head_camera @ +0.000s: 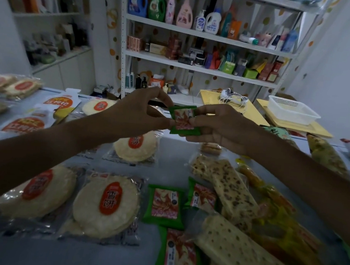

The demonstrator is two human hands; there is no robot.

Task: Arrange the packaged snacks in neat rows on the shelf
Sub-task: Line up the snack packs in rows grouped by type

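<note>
Both hands meet above the middle of the worktop [162,159], each clamped on the same small green snack packet [183,120], which is lifted clear of the surface. The left hand [141,111] pinches the packet's edge at nine o'clock between thumb and forefinger, and the right hand [217,128] curls round its three o'clock side with the thumb on the printed face. Below, toward six o'clock, three more green packets lie flat on the worktop: one [165,205] beside a second [203,196], and a third [179,254] nearer the bottom edge. At seven o'clock two clear bags of round rice crackers [105,207] with orange labels lie side by side, and another such bag [135,145] sits just under the raised packet. At four to five o'clock long speckled flatbread packs [230,190] overlap yellow wrappers in a loose heap. Beyond the worktop at twelve o'clock stands a white shelf rack [203,35] with detergent bottles and boxes, and at two o'clock a white plastic basket [290,111] rests on a yellow tabletop.
</note>
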